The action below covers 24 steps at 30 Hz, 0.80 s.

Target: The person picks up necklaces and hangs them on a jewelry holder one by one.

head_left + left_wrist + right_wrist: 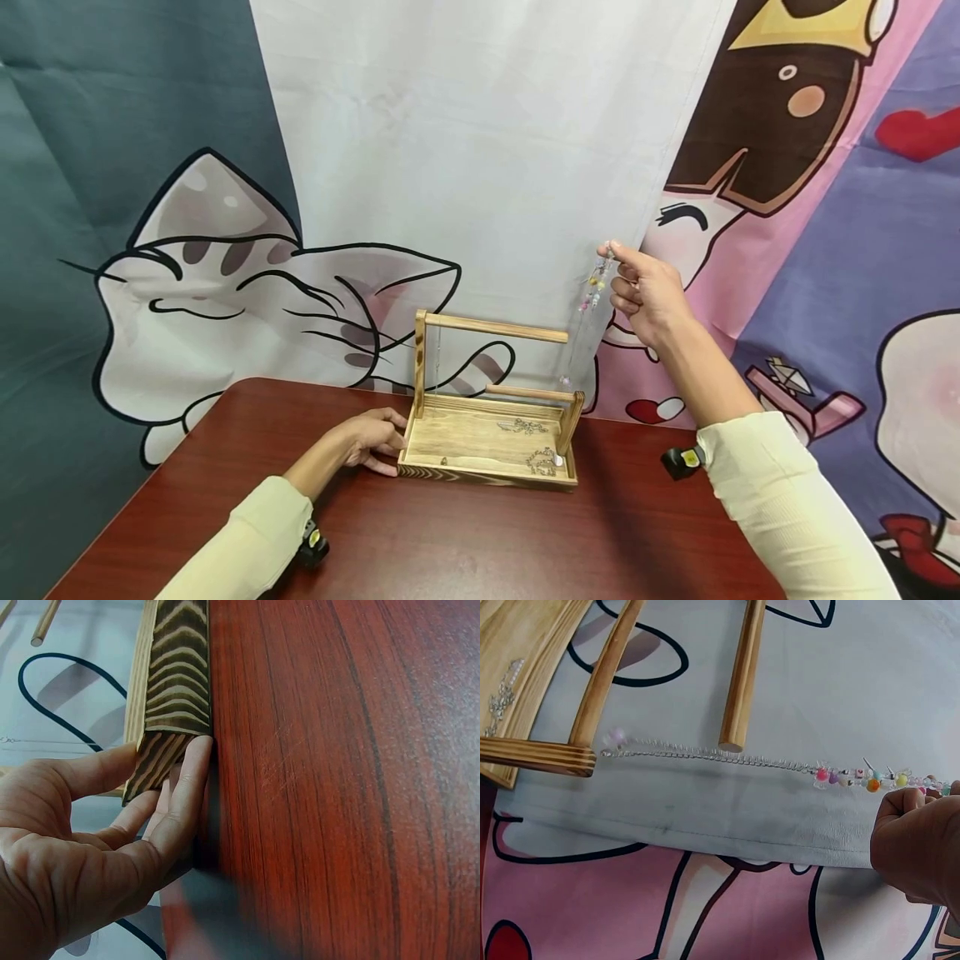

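Note:
My right hand (651, 296) is raised above the right end of a wooden jewelry stand (491, 477) and pinches a beaded necklace (595, 285). Colourful beads hang just below the fingertips, and the silver chain (705, 755) dangles past the free end of the stand's upper bar (739, 690). A pale pink bead (615, 737) is at the low end of the chain, close to the lower bar. On the other side, my left hand (372, 437) grips the tray's left end, its thumb and fingers around the corner (161, 761).
Silver chains (542, 461) lie inside the tray at the right, and another thin chain (438, 358) hangs from the upper bar's left end. The stand sits on a reddish-brown table (420, 533). Close behind hangs a cartoon-printed cloth (480, 167).

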Motion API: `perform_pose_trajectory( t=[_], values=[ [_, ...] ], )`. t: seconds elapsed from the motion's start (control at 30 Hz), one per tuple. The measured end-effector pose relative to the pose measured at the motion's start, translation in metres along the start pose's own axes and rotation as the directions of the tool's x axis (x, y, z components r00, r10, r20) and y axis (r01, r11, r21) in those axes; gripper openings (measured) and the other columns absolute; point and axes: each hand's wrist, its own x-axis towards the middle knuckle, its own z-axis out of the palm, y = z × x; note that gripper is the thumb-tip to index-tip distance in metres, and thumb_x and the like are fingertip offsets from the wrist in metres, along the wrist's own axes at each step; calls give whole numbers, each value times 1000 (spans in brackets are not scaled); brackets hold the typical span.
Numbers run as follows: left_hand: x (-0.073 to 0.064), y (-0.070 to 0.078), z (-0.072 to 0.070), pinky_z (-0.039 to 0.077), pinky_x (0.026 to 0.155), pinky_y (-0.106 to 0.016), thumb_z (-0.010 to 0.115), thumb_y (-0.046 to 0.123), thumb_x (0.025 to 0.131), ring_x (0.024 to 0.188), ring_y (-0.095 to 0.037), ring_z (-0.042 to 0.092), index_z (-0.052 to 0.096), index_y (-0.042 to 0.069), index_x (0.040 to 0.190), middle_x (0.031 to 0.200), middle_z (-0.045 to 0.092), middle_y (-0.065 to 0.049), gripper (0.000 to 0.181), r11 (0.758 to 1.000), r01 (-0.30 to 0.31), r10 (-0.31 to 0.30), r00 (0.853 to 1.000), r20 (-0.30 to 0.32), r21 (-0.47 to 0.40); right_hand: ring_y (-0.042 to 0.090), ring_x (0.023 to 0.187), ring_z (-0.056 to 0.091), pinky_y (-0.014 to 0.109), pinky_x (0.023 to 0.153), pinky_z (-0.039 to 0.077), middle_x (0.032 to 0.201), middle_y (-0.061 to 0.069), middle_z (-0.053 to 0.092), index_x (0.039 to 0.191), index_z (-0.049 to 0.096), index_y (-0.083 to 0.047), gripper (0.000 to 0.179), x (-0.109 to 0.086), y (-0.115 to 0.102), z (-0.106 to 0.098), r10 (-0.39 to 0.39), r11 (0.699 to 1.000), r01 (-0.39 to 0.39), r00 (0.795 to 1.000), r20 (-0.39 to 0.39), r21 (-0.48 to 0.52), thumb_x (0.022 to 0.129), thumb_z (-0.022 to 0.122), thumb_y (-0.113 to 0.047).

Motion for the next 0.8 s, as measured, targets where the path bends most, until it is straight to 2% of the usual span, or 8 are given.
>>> perform_pose_trajectory(
  t=[0.2, 0.47, 0.8],
  values=[
    [-1, 1, -1, 73, 82, -51, 64, -9, 97, 103, -29, 76, 47, -6, 143, 117, 74, -23, 49, 1000, 2, -2, 1000, -2, -1, 3, 51, 23, 22, 57, 7, 63, -13, 37, 96, 85, -14, 29, 0, 4, 3, 3, 1000, -3, 1000, -17, -26, 115, 66, -22],
    [0, 1, -1, 73, 83, -51, 65, -8, 96, 104, -28, 76, 47, -6, 143, 115, 73, -22, 50, 1000, 4, -4, 1000, 2, -1, 2, 50, 26, 23, 58, 6, 65, -13, 36, 96, 85, -15, 29, 2, 24, 3, 23, 998, -25, 999, -26, -58, 116, 65, -23],
    [-1, 0, -1, 73, 83, -51, 64, -8, 97, 104, -28, 76, 47, -6, 144, 116, 74, -22, 50, 1000, 7, -7, 1000, 2, -4, 0, 50, 28, 19, 52, 14, 61, -14, 34, 96, 86, -17, 27, 3, 46, 10, 39, 995, -43, 998, -40, -90, 115, 67, -23]
  ],
)
